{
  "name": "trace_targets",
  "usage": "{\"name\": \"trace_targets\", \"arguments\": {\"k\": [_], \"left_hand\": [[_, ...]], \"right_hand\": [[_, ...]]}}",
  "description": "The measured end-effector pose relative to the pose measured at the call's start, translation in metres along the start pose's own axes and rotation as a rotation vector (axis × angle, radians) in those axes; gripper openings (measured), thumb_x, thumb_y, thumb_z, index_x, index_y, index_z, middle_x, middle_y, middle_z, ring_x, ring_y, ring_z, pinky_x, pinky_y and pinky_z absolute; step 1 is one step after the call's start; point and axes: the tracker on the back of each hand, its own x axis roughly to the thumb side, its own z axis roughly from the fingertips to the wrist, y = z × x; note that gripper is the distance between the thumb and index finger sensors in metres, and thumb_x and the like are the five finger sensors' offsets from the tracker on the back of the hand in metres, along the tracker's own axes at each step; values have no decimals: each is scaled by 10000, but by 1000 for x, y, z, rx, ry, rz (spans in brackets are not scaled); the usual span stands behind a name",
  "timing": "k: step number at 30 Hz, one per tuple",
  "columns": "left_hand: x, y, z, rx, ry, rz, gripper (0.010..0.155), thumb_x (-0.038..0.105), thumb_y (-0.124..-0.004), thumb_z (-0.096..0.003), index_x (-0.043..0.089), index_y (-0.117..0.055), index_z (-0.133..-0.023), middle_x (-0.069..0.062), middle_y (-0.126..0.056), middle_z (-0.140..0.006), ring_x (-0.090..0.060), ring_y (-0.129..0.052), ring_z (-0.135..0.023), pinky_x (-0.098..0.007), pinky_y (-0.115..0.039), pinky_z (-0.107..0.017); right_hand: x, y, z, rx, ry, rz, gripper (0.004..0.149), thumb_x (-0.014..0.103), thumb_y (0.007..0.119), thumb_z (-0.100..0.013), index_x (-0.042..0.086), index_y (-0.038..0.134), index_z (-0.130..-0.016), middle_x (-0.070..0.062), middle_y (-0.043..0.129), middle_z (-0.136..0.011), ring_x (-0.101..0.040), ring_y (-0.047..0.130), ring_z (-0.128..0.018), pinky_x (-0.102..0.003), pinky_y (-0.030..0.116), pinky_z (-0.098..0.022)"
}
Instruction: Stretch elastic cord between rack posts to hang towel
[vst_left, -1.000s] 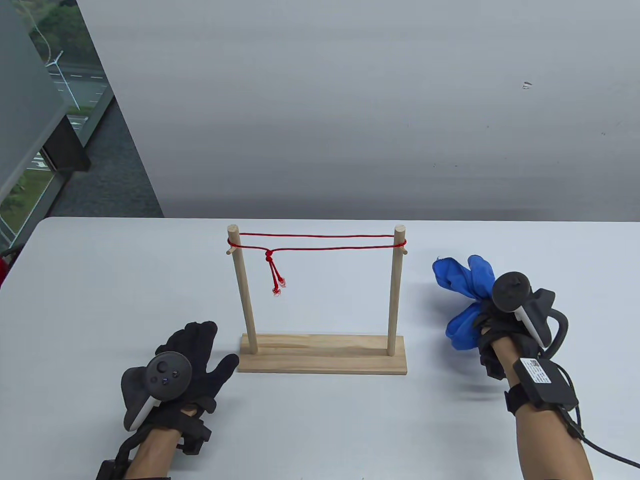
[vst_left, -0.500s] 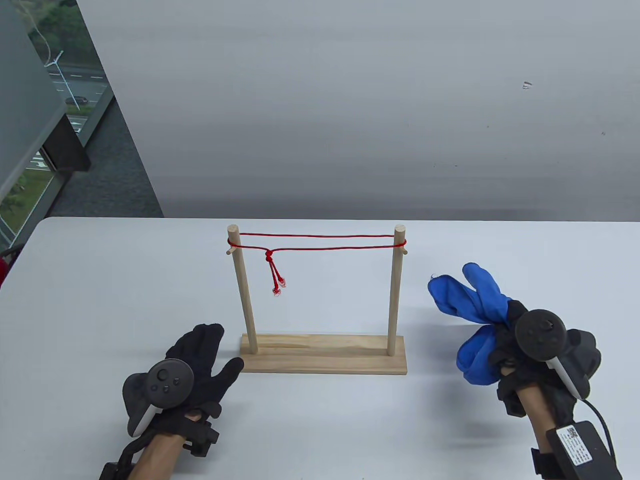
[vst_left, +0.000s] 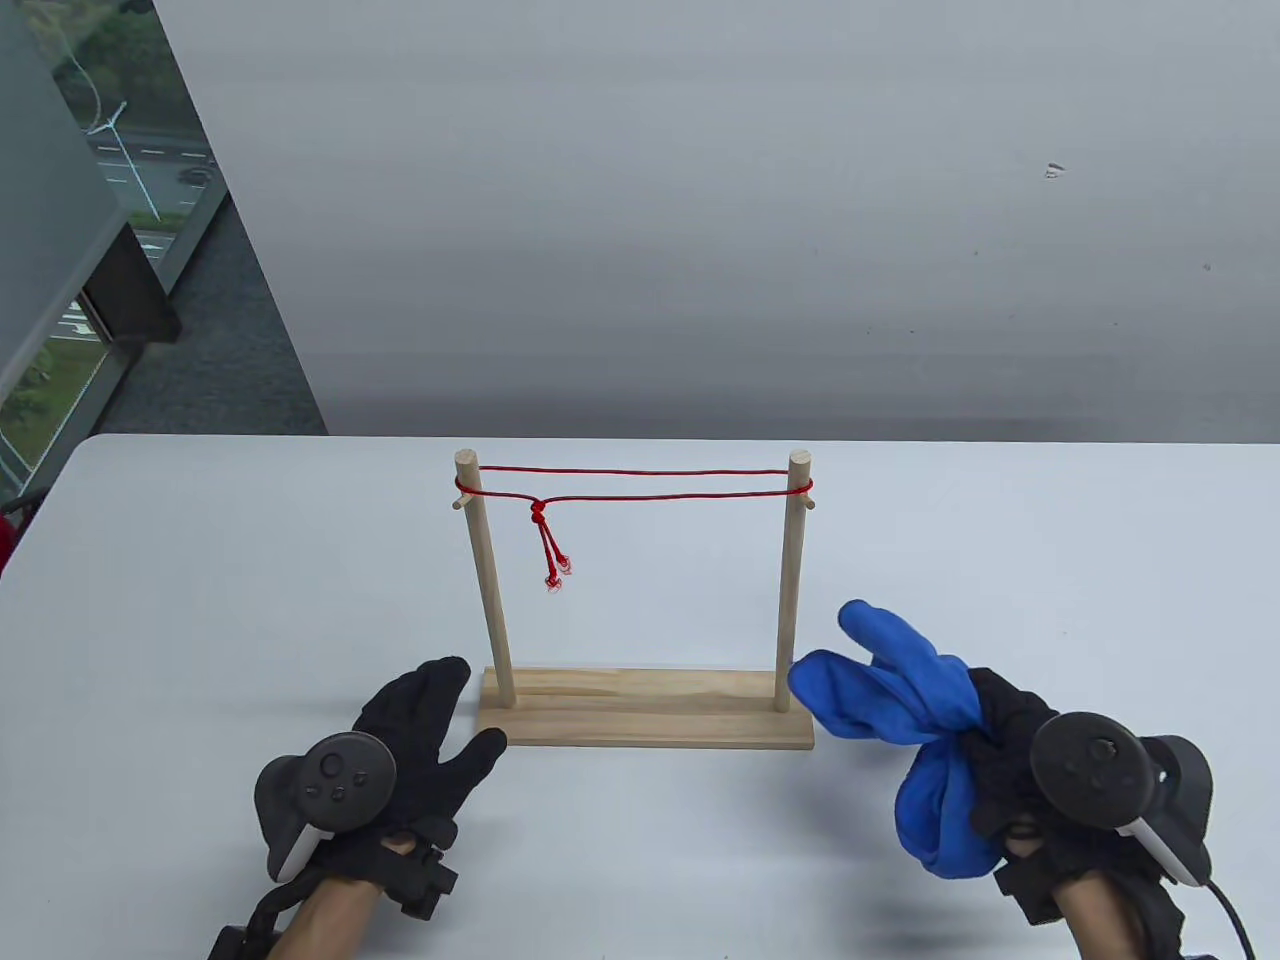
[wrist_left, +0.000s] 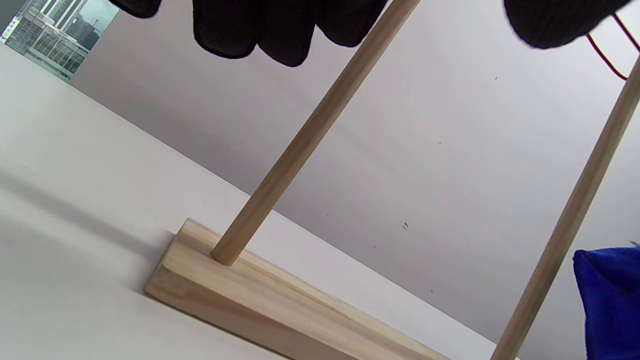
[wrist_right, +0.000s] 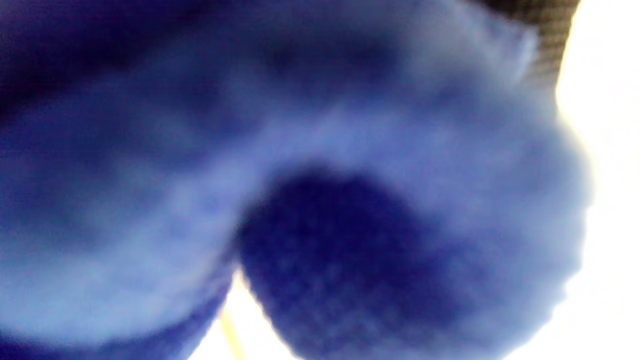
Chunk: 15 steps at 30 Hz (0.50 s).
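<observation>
A wooden rack (vst_left: 645, 710) with two upright posts stands mid-table. A red elastic cord (vst_left: 640, 482) runs in two strands between the post tops, with a knot and tails hanging near the left post (vst_left: 488, 580). My right hand (vst_left: 1010, 760) grips a bunched blue towel (vst_left: 890, 710) above the table, just right of the rack's right post (vst_left: 790, 580). The towel fills the right wrist view (wrist_right: 300, 175). My left hand (vst_left: 430, 725) is open and empty, fingers spread beside the base's left end; its fingertips (wrist_left: 270, 30) show in the left wrist view near the post (wrist_left: 310, 135).
The table (vst_left: 200, 600) is white, with its far edge behind the rack. A grey wall rises beyond it. A window and dark floor lie at the far left (vst_left: 100, 250).
My right hand has carried the blue towel toward me and leftward, up to the rack's right end. My left hand has crept slightly right toward the base.
</observation>
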Motion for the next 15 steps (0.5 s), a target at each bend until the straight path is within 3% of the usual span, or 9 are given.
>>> {"name": "trace_targets", "arguments": {"k": [15], "left_hand": [[2, -1, 1, 0, -30, 80, 835, 747, -806, -381, 229, -680, -1023, -34, -800, -1032, -357, -867, -887, -596, -691, -666]], "right_hand": [[64, 37, -13, 87, -294, -213, 519, 302, 801, -395, 113, 721, -872, -175, 896, -701, -275, 1025, -399, -435, 872, -294]]}}
